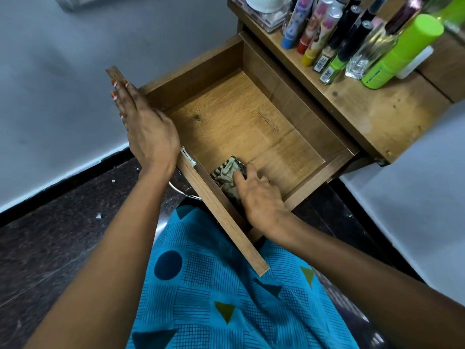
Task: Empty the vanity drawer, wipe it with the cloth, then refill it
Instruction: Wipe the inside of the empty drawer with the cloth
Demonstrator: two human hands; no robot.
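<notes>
Wiping step. Drawer (239,117) holds only the cloth (227,172), bunched at its 6 o'clock corner, right hand (261,197) fingers curled on it. Left hand (148,132), fingers straight, braces the front at 9 o'clock. Next, likely: sweep toward 12 o'clock.

drawer (239,117) floor: free beyond cloth (227,172) | vanity top (377,114): crowded with bottles (352,46)

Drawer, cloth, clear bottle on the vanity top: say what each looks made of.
Drawer: wood-grain board, matte, probably laminate, going by its printed-looking grain and flat edges. Cloth: soft woven fabric, striped, crumpled into folds. Clear bottle: likely glass, see-through with thick glossy base.
</notes>
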